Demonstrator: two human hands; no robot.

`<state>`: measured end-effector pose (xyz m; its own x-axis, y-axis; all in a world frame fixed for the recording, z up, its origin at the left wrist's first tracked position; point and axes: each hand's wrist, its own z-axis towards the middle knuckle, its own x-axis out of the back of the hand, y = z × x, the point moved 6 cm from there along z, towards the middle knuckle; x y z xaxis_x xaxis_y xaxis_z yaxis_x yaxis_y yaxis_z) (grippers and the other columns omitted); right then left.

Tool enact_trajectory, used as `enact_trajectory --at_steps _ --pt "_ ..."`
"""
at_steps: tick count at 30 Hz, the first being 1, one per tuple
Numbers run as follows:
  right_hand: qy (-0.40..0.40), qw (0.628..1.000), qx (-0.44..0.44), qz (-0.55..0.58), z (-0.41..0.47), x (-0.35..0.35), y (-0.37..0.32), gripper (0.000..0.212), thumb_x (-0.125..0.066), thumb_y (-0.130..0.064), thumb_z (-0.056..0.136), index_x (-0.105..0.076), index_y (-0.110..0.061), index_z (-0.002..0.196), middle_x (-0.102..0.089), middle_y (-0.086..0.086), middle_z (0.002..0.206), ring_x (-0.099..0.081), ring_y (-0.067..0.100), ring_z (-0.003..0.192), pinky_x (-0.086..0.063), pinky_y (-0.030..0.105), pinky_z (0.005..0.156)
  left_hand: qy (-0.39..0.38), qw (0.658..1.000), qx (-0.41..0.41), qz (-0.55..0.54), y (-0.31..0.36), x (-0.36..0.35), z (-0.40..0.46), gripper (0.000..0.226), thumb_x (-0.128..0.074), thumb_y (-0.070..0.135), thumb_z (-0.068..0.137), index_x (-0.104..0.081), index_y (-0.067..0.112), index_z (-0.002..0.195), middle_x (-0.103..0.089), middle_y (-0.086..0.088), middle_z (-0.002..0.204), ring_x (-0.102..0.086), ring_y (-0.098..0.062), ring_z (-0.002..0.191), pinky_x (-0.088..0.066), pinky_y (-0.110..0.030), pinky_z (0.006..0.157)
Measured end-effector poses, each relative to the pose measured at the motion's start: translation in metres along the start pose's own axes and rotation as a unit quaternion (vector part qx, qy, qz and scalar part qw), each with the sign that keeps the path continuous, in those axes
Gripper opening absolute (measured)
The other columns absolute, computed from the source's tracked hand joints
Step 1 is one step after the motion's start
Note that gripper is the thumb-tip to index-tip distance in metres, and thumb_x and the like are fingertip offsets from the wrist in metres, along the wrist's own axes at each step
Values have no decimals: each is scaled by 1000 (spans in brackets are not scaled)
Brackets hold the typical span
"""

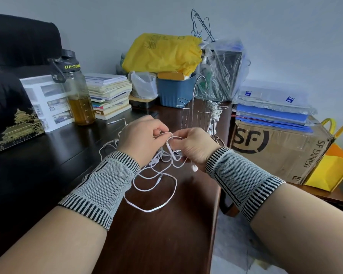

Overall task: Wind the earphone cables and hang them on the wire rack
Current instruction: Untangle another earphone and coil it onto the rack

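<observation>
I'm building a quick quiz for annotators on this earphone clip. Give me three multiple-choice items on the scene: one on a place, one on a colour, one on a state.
1. Where does the wire rack stand?
A. On the dark table, beyond the hands
B. On the cardboard box
C. On the stack of books

2. What colour is the earphone cable on the table?
A. Black
B. White
C. Red

3. What are the two hands doing?
A. Both lie flat on the table
B. Both pinch the cable between them
C. One grips the bottle

Key:
1 A, the rack's base sits on the tabletop just past the right hand.
2 B, its loose loops show white against the dark wood.
3 B, the left hand and the right hand have curled fingers meeting on the cable.
</observation>
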<state>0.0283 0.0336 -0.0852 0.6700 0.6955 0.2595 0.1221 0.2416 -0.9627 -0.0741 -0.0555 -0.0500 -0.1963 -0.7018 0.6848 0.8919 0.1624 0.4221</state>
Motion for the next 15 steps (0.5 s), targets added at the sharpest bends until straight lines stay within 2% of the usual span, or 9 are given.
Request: enact_trajectory --at_steps 3,5,7,9,10,12,14,15 --pt "-5 999 -12 39 3 2 7 13 -72 -20 77 -70 -15 65 -59 8 61 -47 17 43 -40 29 51 2 998 41 -46 -3 3 1 24 -74 39 81 -70 29 103 -56 11 67 -56 -9 71 -49 -28 76" --pt "15 991 -41 123 3 9 13 15 -72 -25 75 -72 -14 65 -49 12 62 -41 16 41 -36 25 46 16 997 55 -52 -4 5 3 33 -75 39 81 -65 28 111 -56 10 74 -58 -11 73 -50 -30 75" --pt "35 974 -65 212 0 16 15 20 -67 -20 84 -72 -11 67 -38 3 48 -33 13 35 -27 27 46 47 996 66 -37 -6 11 3 28 -72 37 83 -63 27 108 -54 10 80 -58 -15 75 -51 -34 74" --pt "38 960 -90 261 -5 19 14 22 -59 -20 90 -69 -8 74 -29 -4 37 -31 12 29 -23 29 49 75 994 66 -47 -4 16 2 8 -68 31 86 -63 27 92 -57 12 76 -60 -15 74 -53 -35 74" --pt "38 957 -100 271 -7 20 12 23 -58 -21 92 -68 -8 76 -28 -4 36 -31 12 28 -23 29 49 67 994 58 -66 -1 15 1 4 -67 29 87 -63 28 84 -59 14 72 -60 -11 70 -54 -33 72" --pt "33 954 -111 277 -9 21 11 26 -58 -23 91 -71 -11 72 -30 -1 43 -34 14 30 -26 27 47 1 995 42 -96 9 3 -2 11 -67 28 86 -67 30 75 -61 19 59 -58 2 60 -52 -23 67" --pt "18 953 -113 280 -9 18 10 31 -60 -23 89 -74 -14 63 -39 5 56 -37 17 33 -29 24 42 -81 989 30 -122 17 -14 -7 4 -70 33 83 -71 31 80 -62 24 57 -57 6 58 -50 -19 67" --pt "10 950 -113 291 -9 17 9 30 -61 -21 87 -74 -14 61 -46 7 63 -39 16 36 -30 22 40 -111 983 28 -143 18 -22 -9 8 -71 33 82 -73 28 87 -67 23 66 -61 6 66 -53 -23 75"
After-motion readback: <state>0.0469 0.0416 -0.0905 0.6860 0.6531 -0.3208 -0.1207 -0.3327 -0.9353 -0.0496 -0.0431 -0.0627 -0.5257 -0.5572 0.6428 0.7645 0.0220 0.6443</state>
